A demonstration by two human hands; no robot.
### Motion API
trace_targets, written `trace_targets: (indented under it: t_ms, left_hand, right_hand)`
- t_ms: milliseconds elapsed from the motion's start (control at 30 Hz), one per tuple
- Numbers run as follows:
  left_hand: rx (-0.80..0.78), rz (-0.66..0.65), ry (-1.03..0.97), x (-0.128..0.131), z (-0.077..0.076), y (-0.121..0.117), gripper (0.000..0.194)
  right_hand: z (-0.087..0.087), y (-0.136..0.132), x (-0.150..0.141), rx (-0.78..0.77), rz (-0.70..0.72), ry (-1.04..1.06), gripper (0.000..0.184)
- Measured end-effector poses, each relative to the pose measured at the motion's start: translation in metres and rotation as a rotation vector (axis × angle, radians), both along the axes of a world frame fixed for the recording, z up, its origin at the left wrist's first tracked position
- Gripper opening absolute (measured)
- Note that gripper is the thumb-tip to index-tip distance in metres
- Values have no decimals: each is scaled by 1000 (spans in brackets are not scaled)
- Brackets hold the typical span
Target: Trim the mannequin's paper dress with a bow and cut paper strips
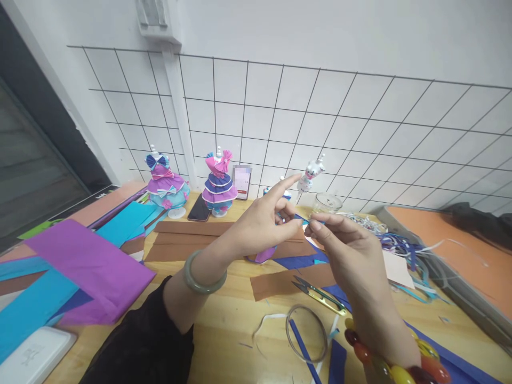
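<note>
My left hand [262, 221] and my right hand [354, 256] meet over the middle of the table. A narrow dark blue strip [301, 217] spans the small gap between them, pinched at either side by thumb and fingertips. The left index finger points outward, away from the pinch. Below my hands lie brown sheets [276, 282] and a pair of thread snips [320, 298] with gold-coloured handles. Behind the left hand, a purple and blue piece [264, 255] is mostly hidden.
Two small dress forms in layered dresses, one [166, 181] left and another [219, 184] nearer, stand by the wall. A white form [311, 173] is at right. Purple sheets [92, 272], a phone [199, 208], a wire ring [306, 334], a glass jar [328, 202] and ribbon scraps [408, 250] surround my hands.
</note>
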State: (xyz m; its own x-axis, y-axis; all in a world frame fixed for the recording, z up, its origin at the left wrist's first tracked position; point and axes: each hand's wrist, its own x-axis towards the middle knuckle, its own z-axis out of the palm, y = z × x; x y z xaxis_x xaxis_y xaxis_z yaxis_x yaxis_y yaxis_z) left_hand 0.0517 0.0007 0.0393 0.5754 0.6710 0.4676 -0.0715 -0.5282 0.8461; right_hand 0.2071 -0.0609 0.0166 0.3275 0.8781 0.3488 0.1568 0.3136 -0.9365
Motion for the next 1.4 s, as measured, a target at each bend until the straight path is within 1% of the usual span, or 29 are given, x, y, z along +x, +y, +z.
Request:
trace_targets:
  t_ms: [133,267,367,467,533,600,667,800,867,933,1033,1167,1300,1400]
  left_hand:
    - [17,1,7,-1,0,1,70]
    - [35,4,23,-1,-1,1,71]
    - [54,8,30,-1,-1,1,71]
    - [61,28,35,-5,1,4,70]
    - [54,58,4,-10,3,7,68]
    - [49,122,-63,-15,5,13,65]
    - [61,225,-135,-19,5,21,61]
    - [120,426,-183,-16,0,37,53]
    - [150,449,-164,-12,-6,44,52]
    - [137,400,-136,-8,-11,51,51]
    - [54,278,-119,-5,-18,59,48]
    - [-41,141,-108,-6,-21,64,46]
    - [-117,73,-125,-8,-19,62,46]
    - [-123,59,-144,-8,-17,60,44]
  right_hand:
    - [0,1,-1,-8,8,28,16]
    - [-1,3,-1,-29,44,97,20]
    - [-1,3,0,-56,63,50,22]
    - [-1,2,-1,-47,62,-11,16]
    - [-1,1,-1,-44,51,-33,15]
    - [-1,2,-1,-53,46,-45,16]
    - [-2,4,-1,-63,53,-56,16]
    - [-5,6,-2,-70,82,-43,21]
    - [-6,7,-2,-72,90,-30,22]
    - [-8,8,-2,-69,85,-30,21]
    - [-9,10,-1,-67,88,-39,18]
    - [-10,10,0,-64,88,-43,16]
    - [-10,12,2,-47,76,-47,14]
    - [-9,16,3,-43,66,-69,16]
